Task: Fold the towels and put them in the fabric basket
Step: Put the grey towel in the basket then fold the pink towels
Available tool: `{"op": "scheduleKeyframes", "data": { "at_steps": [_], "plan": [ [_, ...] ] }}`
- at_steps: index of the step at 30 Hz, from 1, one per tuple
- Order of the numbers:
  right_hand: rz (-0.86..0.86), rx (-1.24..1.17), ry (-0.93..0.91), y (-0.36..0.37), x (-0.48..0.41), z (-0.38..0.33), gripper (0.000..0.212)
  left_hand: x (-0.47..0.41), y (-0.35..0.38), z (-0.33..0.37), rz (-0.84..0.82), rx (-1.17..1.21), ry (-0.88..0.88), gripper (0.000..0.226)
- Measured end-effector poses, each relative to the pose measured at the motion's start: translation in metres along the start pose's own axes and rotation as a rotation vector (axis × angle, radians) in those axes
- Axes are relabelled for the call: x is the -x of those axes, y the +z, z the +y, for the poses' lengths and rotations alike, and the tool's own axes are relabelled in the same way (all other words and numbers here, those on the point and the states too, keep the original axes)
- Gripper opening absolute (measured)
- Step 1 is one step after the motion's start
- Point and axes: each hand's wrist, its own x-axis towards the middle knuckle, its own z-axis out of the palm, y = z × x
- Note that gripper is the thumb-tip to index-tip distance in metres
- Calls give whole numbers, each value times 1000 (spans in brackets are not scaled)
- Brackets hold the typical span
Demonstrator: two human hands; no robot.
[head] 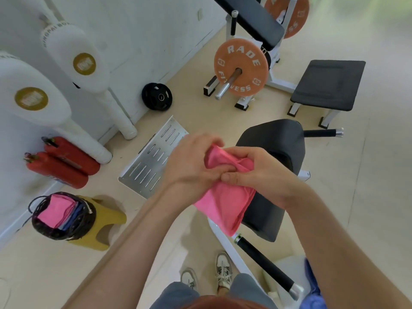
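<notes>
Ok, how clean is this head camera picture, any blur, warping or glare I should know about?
Head view: the pink towel, left hand and right hand are sharp in the middle; head view edges smear, worst in the top right corner; the wide lens bows straight lines; light is soft and even, with a faint shadow beside the basket and no strong glare.
</notes>
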Motion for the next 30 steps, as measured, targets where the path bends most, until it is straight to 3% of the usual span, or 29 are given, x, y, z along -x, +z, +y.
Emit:
{"op": "scheduleKeyframes", "data": {
  "at_steps": [2,3,6,8,11,14,17,18,21,24,26,27,30],
  "plan": [
    [-9,-197,21,-5,-1,0,36,6,-11,-14,148,220,-93,46],
    [-22,-308,33,-8,-2,0,35,10,-17,-22,141,340,-162,49],
    [-66,-524,33,-16,-6,2,28,23,-25,-46,-205,777,-341,63],
    [-92,-560,48,-14,-10,3,25,33,-21,-56,-408,877,-373,62],
    [-128,-562,85,-12,-19,0,26,40,-22,-60,-478,983,-418,54],
    [-87,-495,120,-11,-32,-5,36,42,-32,-63,-354,1028,-487,47],
    [11,-430,192,-2,-46,-6,37,51,-43,-62,-235,891,-500,16],
    [43,-416,213,3,-50,-6,36,56,-47,-64,-221,805,-494,15],
    [88,-380,234,17,-65,-6,38,73,-62,-72,-254,719,-477,44],
    [-78,-328,207,41,-82,-13,44,89,-78,-94,-203,965,-542,84],
    [-206,-308,225,68,-95,-18,49,97,-86,-103,-90,1136,-646,94],
    [-239,-300,238,83,-102,-19,49,101,-89,-103,-37,1200,-692,85],
    [-265,-315,275,134,-121,-22,31,119,-102,-107,193,1239,-853,24]
  ]
}}
